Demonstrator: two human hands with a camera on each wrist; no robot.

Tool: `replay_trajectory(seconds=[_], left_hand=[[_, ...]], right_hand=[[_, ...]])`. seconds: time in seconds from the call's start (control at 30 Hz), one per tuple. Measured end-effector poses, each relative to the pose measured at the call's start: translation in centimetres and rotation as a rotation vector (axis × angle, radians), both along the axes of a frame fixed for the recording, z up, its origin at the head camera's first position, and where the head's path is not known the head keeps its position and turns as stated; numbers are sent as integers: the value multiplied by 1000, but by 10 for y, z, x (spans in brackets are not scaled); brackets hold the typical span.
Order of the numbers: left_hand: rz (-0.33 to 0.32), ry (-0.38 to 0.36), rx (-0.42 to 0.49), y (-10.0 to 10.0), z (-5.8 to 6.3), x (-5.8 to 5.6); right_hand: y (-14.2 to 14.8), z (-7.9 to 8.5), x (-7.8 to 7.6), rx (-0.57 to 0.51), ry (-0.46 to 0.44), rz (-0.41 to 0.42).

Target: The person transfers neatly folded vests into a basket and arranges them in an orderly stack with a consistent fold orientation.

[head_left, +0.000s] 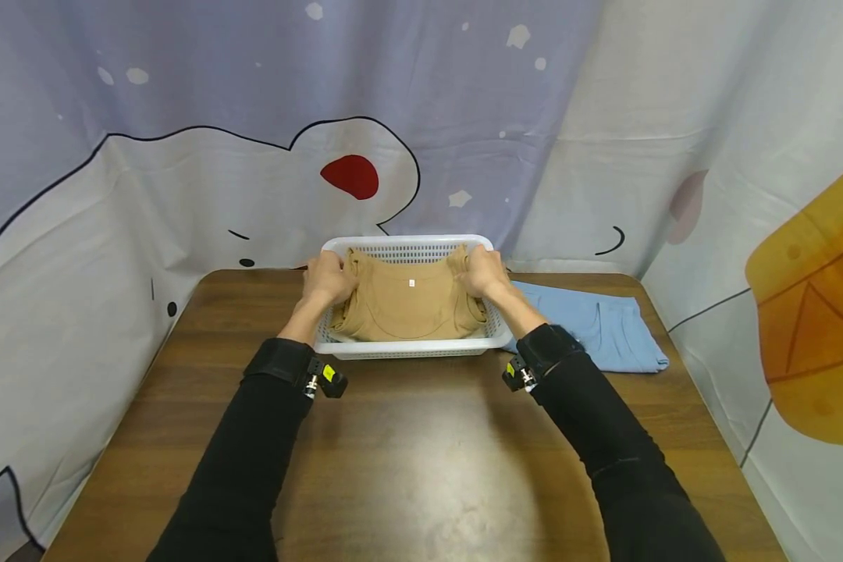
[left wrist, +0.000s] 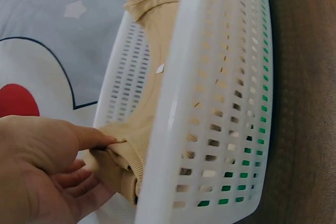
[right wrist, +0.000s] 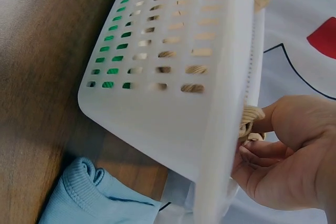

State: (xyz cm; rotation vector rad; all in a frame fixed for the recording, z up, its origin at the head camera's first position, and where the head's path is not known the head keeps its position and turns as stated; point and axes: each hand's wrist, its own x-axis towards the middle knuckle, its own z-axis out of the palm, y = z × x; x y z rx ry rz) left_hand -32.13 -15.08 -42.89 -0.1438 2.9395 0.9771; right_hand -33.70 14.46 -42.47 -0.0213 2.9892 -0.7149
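Note:
A folded tan garment (head_left: 409, 300) with a small white label lies in a white plastic basket (head_left: 407, 349) at the back of the table. My left hand (head_left: 329, 279) pinches the garment's left end, thumb on top and fingers beneath, as the left wrist view shows. At the opposite end my right hand (head_left: 486, 272) pinches the ribbed edge of the same garment (right wrist: 252, 120) between thumb and fingers. Both hands are at the basket's short sides. Through the slots in the basket wall, something green (left wrist: 231, 188) shows low down, under the tan cloth.
A folded light blue garment (head_left: 597, 326) lies on the wooden table (head_left: 407, 453) to the right of the basket, partly behind the right forearm. A patterned curtain (head_left: 253, 195) hangs right behind the table's back edge and along its sides.

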Motion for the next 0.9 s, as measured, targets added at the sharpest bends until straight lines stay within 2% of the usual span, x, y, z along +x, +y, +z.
replay_trajectory(seconds=[0.13,0.3,0.37,0.43,0.53,0.6,0.73,0.9], left_hand=[[7,-8,-81,6,-5,0],[-5,25,-144,13,-13,-1],[-19,48,-165,15,-17,-1],[-33,58,-183,17,-21,-1],[-45,51,-194,19,-26,-1],[-48,33,-194,20,-29,-2],[-53,24,-199,21,-34,-2],[-70,46,-211,22,-34,3]], right_hand=[[-2,-4,2,13,-29,14],[-5,-6,2,48,-67,41],[-3,-16,-7,74,-75,57],[-4,-18,-10,102,-114,95],[-6,-21,-12,109,-180,121],[-10,-14,-4,101,-217,124],[-8,-19,-5,82,-201,105],[-7,-20,-4,56,-216,99]])
